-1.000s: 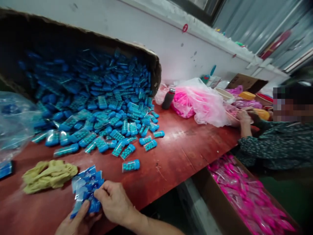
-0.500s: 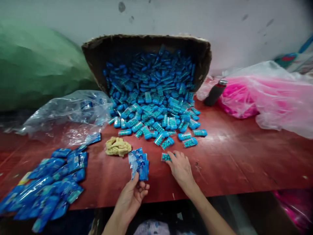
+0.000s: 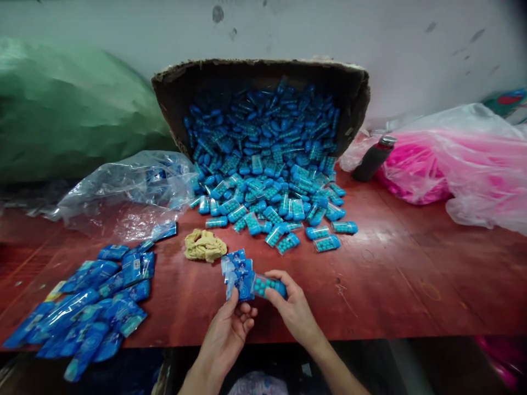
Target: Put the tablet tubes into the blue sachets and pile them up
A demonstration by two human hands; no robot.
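My left hand (image 3: pixel 233 323) holds several fanned blue printed packets (image 3: pixel 239 270) between thumb and fingers, just above the red table. Between the thumb and fingers of my right hand (image 3: pixel 293 307) is a clear blue-capped container (image 3: pixel 263 286) of turquoise balls, its clear end against the packets. Behind both hands, a heap of similar containers (image 3: pixel 263 186) spills from a brown carton (image 3: pixel 164 104) lying open toward me. A crumpled yellow cloth (image 3: pixel 205 245) lies just beyond the packets.
Filled blue pouches (image 3: pixel 88 307) are piled on the red table (image 3: pixel 395 285) at the left, by a clear plastic bag (image 3: pixel 119 186). A dark bottle (image 3: pixel 374 159) leans by pink items in plastic (image 3: pixel 461 164) at the right. A green sack (image 3: pixel 74 115) stands back left.
My right hand has lifted the container off the table and brought it left against the packets. The whole view has shifted slightly. My left hand still holds the packets.
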